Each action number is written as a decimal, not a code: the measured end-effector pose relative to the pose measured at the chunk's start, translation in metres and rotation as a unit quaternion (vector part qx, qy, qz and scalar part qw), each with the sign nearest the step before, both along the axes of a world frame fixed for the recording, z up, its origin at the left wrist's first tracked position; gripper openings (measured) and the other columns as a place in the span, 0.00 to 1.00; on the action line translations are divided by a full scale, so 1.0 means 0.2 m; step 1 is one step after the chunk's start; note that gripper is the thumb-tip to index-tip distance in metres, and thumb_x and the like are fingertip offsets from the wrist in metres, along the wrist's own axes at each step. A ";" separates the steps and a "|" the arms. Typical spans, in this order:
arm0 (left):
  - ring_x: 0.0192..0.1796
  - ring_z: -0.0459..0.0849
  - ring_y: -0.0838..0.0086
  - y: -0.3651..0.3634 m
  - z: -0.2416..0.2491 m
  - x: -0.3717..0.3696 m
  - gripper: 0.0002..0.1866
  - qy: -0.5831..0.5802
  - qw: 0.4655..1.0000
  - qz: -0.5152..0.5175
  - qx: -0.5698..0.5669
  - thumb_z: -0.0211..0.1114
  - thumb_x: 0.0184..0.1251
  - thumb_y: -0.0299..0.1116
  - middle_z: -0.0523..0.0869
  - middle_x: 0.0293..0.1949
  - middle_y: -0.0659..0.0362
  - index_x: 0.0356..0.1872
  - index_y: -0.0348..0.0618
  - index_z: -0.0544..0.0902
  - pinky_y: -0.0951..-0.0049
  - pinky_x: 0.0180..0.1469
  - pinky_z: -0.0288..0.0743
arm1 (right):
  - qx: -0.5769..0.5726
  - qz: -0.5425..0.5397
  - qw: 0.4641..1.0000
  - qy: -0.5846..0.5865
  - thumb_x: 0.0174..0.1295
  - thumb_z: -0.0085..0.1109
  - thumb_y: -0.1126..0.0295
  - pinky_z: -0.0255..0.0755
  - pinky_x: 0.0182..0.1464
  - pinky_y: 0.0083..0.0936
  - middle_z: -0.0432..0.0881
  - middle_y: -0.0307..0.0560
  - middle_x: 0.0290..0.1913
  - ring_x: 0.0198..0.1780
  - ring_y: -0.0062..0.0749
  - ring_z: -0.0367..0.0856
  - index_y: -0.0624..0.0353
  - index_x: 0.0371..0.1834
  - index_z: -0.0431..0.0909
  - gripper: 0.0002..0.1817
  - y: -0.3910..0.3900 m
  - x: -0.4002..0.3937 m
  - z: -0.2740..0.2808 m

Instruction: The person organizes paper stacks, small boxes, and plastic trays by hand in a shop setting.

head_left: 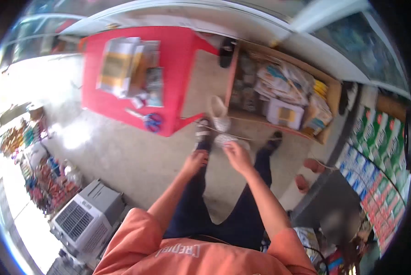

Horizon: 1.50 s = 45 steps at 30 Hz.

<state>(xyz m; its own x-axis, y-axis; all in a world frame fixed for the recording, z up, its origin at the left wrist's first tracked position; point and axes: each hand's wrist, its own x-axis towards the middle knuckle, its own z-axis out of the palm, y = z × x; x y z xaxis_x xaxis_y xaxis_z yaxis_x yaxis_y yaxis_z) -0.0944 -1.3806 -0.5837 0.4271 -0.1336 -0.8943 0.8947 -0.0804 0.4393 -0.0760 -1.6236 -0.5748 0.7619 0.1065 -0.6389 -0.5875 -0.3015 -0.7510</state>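
Note:
My right hand (236, 154) is closed on a pale shoe (224, 139) low between my legs. Just beyond it on the floor stands a matching pale shoe (218, 113), its opening facing up. My left hand (196, 160) is at my left shin, beside the dark trouser leg, with nothing visible in it. Its fingers are blurred and partly turned away. A strapped shoe (202, 128) is on my left foot, and a dark shoe (274, 140) is on my right.
A red table (168, 82) holds stacked packets (118, 66) and blue-handled scissors (152, 122). Right of it is an open wooden drawer (242, 118) full of papers and packets. An air cooler (84, 217) stands lower left; reddish-brown slippers (301, 183) and stacked cartons (377, 137) are on the right.

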 end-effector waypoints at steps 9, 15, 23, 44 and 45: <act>0.44 0.86 0.71 0.52 0.34 0.02 0.21 -0.050 0.976 -0.209 -0.013 0.57 0.76 0.42 0.88 0.44 0.54 0.58 0.34 0.80 0.69 0.48 0.81 | -0.001 -0.175 0.984 -0.031 0.73 0.57 0.66 0.78 0.47 0.28 0.87 0.48 0.41 0.43 0.32 0.86 0.61 0.52 0.80 0.11 0.47 -0.03 0.30; 0.47 0.87 0.70 1.08 0.43 0.16 0.23 -0.034 0.965 -0.254 0.054 0.54 0.78 0.45 0.87 0.50 0.54 0.63 0.39 0.77 0.70 0.50 0.80 | 0.049 -0.187 0.980 -0.039 0.72 0.59 0.62 0.79 0.44 0.30 0.87 0.49 0.38 0.40 0.35 0.88 0.58 0.52 0.80 0.13 0.85 -0.17 0.44; 0.45 0.88 0.69 1.61 0.34 0.09 0.22 -0.030 0.955 -0.276 0.102 0.58 0.74 0.46 0.90 0.47 0.54 0.58 0.39 0.81 0.69 0.46 0.81 | 0.008 -0.249 0.969 -0.005 0.72 0.59 0.62 0.79 0.47 0.28 0.88 0.48 0.41 0.43 0.32 0.89 0.55 0.54 0.81 0.13 1.06 -0.45 0.49; 0.47 0.89 0.66 2.47 1.02 0.68 0.20 -0.270 0.910 -0.312 0.049 0.59 0.76 0.38 0.89 0.46 0.50 0.60 0.35 0.80 0.67 0.52 0.80 | 0.088 -0.587 0.802 0.071 0.72 0.58 0.62 0.77 0.37 0.22 0.84 0.41 0.39 0.38 0.24 0.84 0.58 0.50 0.81 0.13 2.39 -1.08 0.56; 0.47 0.89 0.67 2.51 0.98 0.74 0.20 -0.252 0.918 -0.302 0.054 0.59 0.76 0.39 0.89 0.46 0.51 0.60 0.35 0.79 0.67 0.52 0.80 | 0.086 -0.590 0.800 0.066 0.72 0.58 0.62 0.78 0.39 0.22 0.84 0.41 0.40 0.39 0.24 0.85 0.58 0.51 0.81 0.13 2.42 -0.94 0.61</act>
